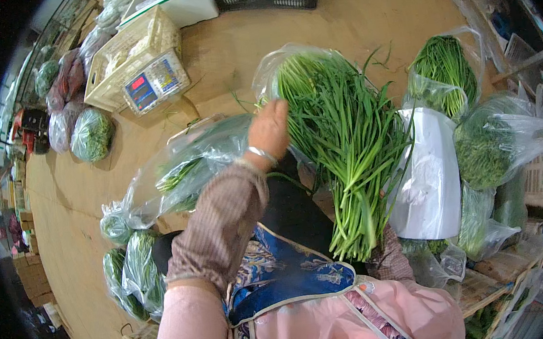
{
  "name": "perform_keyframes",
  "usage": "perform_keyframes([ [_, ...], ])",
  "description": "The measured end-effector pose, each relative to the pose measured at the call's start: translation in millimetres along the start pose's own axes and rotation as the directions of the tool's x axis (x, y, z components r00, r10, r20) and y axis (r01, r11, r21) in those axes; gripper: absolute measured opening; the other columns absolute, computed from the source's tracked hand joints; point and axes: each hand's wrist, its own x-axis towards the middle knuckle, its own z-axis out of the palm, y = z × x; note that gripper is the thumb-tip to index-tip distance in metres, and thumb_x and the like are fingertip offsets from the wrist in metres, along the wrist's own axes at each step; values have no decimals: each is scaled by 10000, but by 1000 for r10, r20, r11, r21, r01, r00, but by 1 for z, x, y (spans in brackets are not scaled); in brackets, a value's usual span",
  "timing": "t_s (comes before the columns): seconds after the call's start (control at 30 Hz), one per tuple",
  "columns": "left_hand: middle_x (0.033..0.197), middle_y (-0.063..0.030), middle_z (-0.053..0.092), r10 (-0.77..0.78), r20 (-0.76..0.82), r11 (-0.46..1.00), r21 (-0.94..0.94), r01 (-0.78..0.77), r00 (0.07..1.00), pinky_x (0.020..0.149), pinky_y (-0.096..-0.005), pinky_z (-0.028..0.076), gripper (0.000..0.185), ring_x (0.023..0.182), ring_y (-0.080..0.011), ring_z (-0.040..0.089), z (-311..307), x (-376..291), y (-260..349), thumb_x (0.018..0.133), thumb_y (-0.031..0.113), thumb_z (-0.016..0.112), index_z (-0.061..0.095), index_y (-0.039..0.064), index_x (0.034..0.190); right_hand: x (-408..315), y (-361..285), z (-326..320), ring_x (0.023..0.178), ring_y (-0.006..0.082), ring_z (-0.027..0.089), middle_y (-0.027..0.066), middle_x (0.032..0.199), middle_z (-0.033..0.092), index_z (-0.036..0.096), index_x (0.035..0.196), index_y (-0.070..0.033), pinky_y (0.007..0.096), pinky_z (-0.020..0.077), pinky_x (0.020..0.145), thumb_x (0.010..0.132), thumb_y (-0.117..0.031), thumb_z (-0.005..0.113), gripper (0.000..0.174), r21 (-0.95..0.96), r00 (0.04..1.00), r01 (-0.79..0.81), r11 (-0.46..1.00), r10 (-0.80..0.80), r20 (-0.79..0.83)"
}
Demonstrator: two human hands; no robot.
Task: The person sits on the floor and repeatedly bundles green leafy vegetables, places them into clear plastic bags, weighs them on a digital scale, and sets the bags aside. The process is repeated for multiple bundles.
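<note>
A large loose bunch of leafy greens, apparently garlic chives point(349, 172), spans the space before me, its cut stems hanging over my lap. Behind it, more chives point(299, 70) stick out of a clear plastic bag point(263, 75). My left hand point(270, 126), with a silvery bracelet at the wrist, is at the bag's near left side, beside the leaves; what its fingers hold is hidden. My right forearm runs behind the hanging stems. Only a sliver of my right hand point(382, 193) shows at the bunch's right edge, where it appears to grip it.
Left lies a clear bag of greens point(198, 166). A digital scale point(155, 85) stands by a cream crate point(131, 60). On my right are a white plastic-covered block point(424, 175), bagged chives point(445, 74) and bagged feathery greens point(482, 146). A black crate point(266, 2) sits at the back.
</note>
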Motion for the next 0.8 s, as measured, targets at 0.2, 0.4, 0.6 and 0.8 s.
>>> perform_keyframes([
  [0.2,1024,-118,562,89,487,835,439,-331,869,937,-407,320,276,1141,-280,391,81,50,-61,782,108,426,506,83,1045,10,-1,-11,1020,249,484,132,1168,448,314,1253,-25,369,404,872,808,-439,480,629,24,997,-61,998,62,-35],
  [0.4,883,-153,600,-29,671,939,272,-210,741,688,-371,489,156,849,-281,587,31,38,-56,769,114,475,595,60,853,24,-2,-23,1013,235,487,124,1151,460,324,1248,-30,360,406,868,810,-428,485,613,21,994,-99,995,100,-50],
  [0.6,634,-19,506,11,916,691,-298,659,402,390,-223,395,270,463,-95,468,-56,14,-38,836,250,488,493,67,1034,36,-14,-25,1006,222,491,115,1134,473,334,1243,-34,351,407,865,812,-417,490,596,16,995,-87,996,87,-42],
  [0.8,751,-108,549,-203,873,597,-249,763,444,474,-294,488,787,542,-204,567,34,-11,43,694,673,446,406,-8,1086,28,-4,-23,1000,209,495,107,1117,485,345,1238,-39,342,409,862,814,-405,496,580,-13,990,-141,990,141,-5],
])
